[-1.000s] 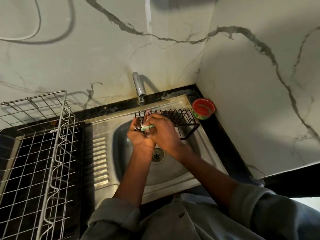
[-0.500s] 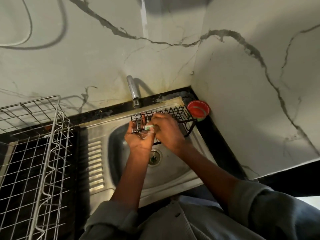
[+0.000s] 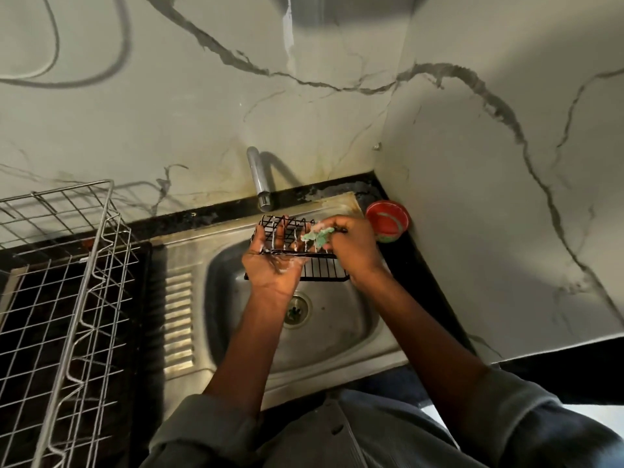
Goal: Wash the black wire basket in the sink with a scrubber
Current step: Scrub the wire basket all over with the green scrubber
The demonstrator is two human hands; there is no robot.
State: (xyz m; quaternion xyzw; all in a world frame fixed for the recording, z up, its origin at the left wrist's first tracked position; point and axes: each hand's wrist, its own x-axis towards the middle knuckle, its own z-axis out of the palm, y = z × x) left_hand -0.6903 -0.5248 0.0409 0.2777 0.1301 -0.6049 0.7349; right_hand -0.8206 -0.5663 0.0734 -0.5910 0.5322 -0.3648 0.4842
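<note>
1. Marble-look wall [image 3: 337, 106] fills the top and right, grey veins across it; a thin cable [image 3: 50, 67] loops at upper left.
2. Silver wire dish rack [image 3: 64, 298] stands on the dark counter [image 3: 415, 251], left of the sink.
3. Steel sink [image 3: 337, 329] w/ ribbed drainboard on its left side and a round drain [image 3: 296, 310] in the basin; tap [image 3: 258, 179] comes off the back wall above the rear rim.
4. Black wire basket [image 3: 310, 261] is held over the basin, just below the tap spout, tilted w/ suds on its wires.
5. Left hand [image 3: 271, 265] is palm up under the basket's left end, fingers curled up through and around the wires, gripping it.
6. Right hand [image 3: 354, 246] is at the basket's right end, fingers clenched on the scrubber.
7. Red round container [image 3: 387, 220] sits on the counter in the back-right corner, just beside the right hand (touching or not, can't tell).
8. Green scrubber [image 3: 317, 237], soapy, is pressed against the basket's upper wires.
</note>
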